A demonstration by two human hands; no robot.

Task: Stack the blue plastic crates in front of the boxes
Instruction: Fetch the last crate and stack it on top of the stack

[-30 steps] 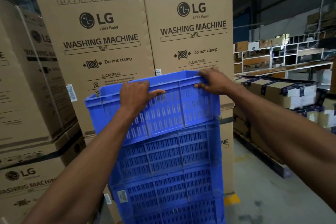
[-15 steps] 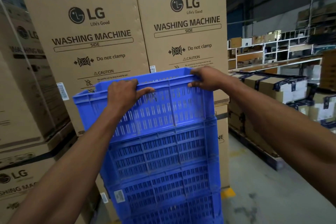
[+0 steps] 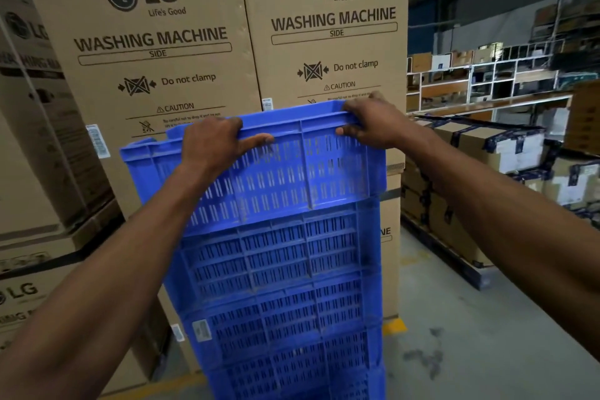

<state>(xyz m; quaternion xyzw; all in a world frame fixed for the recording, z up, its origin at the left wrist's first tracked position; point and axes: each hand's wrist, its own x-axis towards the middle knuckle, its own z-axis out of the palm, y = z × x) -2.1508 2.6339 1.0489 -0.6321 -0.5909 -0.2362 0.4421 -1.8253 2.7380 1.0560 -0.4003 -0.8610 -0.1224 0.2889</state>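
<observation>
A stack of blue plastic crates [image 3: 285, 302] stands right in front of tall brown washing machine boxes [image 3: 324, 42]. The top blue crate [image 3: 292, 178] sits skewed on the stack, its left end sticking out past the crates below. My left hand [image 3: 214, 143] grips its near rim left of the middle, fingers over the edge and thumb on the slotted wall. My right hand [image 3: 370, 123] grips the same rim close to the right corner. The stack's foot is cut off by the bottom of the view.
More washing machine boxes [image 3: 39, 140] rise at the left. A low pallet of taped cartons [image 3: 487, 153] runs along the right, with grey concrete floor [image 3: 454, 334] between it and the stack. Shelving [image 3: 487, 81] with goods fills the far right background.
The boxes and crates have grown larger in view and my head has dipped a little. Both hands keep the same grip on the top crate's rim, and the crate has sunk slightly onto the stack.
</observation>
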